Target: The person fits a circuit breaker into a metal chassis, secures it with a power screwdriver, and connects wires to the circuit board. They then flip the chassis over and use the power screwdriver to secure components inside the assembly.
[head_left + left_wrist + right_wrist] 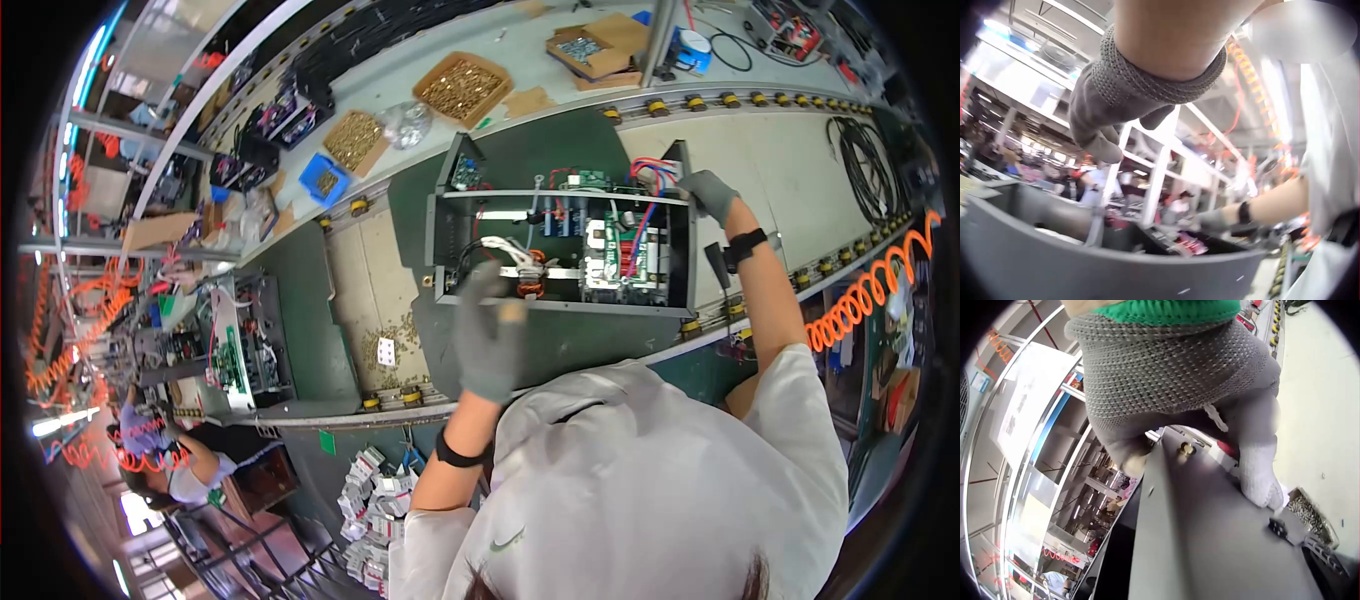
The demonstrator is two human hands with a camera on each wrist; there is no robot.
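An open grey metal chassis [560,308] lies on the green work board in the head view, with circuit boards [625,255], capacitors and wires inside. The right hand [710,195], in a grey glove, grips the chassis's right end wall. In the right wrist view its thumb is on one side of the panel [1210,525] and its fingers [1259,469] on the other. My left hand [488,345], also gloved and blurred, hovers over the chassis's front edge near white cables [505,245]. The left wrist view shows this hand [1116,103] above the box, fingers loosely bent, holding nothing visible.
Cartons of brass-coloured fasteners [462,85] and a blue bin [325,180] stand along the back ledge. Another chassis [250,340] sits to the left, near another person [190,470]. A coiled orange hose [880,285] hangs at right, and a black cable coil [865,170] lies beyond.
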